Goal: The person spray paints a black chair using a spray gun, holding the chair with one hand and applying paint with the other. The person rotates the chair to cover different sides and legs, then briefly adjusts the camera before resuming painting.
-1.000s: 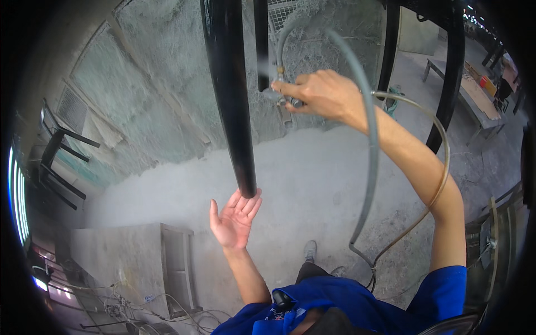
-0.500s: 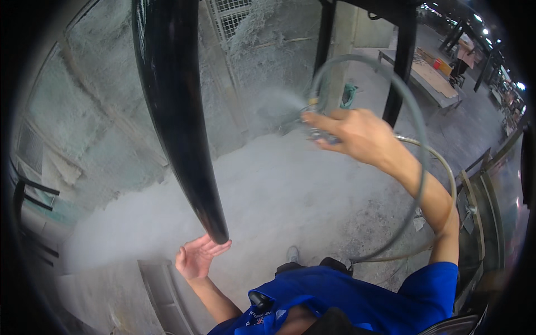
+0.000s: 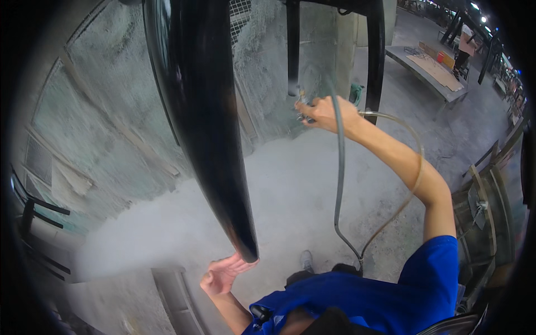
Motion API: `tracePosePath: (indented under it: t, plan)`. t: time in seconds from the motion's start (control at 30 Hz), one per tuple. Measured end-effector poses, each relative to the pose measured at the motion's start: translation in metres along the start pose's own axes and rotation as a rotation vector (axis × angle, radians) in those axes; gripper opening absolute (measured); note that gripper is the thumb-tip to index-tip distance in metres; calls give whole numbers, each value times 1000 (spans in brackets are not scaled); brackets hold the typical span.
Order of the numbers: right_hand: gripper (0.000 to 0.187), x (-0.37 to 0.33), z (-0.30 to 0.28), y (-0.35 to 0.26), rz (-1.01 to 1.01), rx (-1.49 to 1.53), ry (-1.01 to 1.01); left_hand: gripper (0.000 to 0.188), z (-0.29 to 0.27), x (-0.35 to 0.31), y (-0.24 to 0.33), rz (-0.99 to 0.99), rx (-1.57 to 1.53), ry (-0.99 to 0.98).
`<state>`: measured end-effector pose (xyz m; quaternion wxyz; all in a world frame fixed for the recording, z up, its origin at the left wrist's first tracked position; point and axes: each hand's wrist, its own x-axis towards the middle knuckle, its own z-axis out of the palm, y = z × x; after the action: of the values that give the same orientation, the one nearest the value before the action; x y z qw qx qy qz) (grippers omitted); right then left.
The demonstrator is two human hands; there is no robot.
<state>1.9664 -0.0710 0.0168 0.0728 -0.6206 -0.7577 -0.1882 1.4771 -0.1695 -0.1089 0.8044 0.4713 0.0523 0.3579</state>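
A glossy black tapered furniture leg (image 3: 204, 123) hangs down in front of me, thick at the top and narrow at its lower end. My left hand (image 3: 223, 276) is under that end, palm up, its stretched fingers touching the tip. Out ahead to the right, my right hand (image 3: 329, 113) is wrapped round a metal spray gun (image 3: 302, 106) with hoses attached. Close to the gun's nozzle is the lower end of a slimmer-looking black leg (image 3: 293, 50), with a faint haze around it. My fingers partly cover the gun's body.
A grey hose (image 3: 340, 167) and a clear yellowish hose (image 3: 410, 128) loop down beside my right arm. Residue coats the booth panels (image 3: 95, 111) and pale floor (image 3: 279, 184). Another black leg (image 3: 376, 61) stands right. Farther back are a worktable (image 3: 399, 56) and a person (image 3: 464, 47).
My right hand has moved slightly left with the spray gun, toward the far black leg. The plume has thinned. The near leg and my left hand appear farther right and lower.
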Motion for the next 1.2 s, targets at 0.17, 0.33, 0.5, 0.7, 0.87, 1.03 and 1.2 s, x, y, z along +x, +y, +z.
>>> tracePosePath:
  t: [0.17,0.33,0.5,0.7,0.87,1.03,1.2]
  plan:
    - [45,30,19,-21,-39,195,-45,95,7,0,2,-33,6,-2]
    - [41,-7,-61,-43,82,506,-93,102,14,6,14,-105,-90,-41]
    - [39,-80,-206,-63,119,783,484,108,18,9,25,-171,-221,-144]
    - [61,-130,-350,-94,146,1070,875,106,10,5,16,-141,-260,-276]
    - [48,-116,-411,-104,99,361,908,105,10,7,14,-87,-228,-396]
    - [49,-104,-406,-170,-462,-559,887,106,13,2,12,-113,-274,-333]
    - [46,-90,-398,-222,-565,-135,373,102,12,2,2,-92,-257,-293]
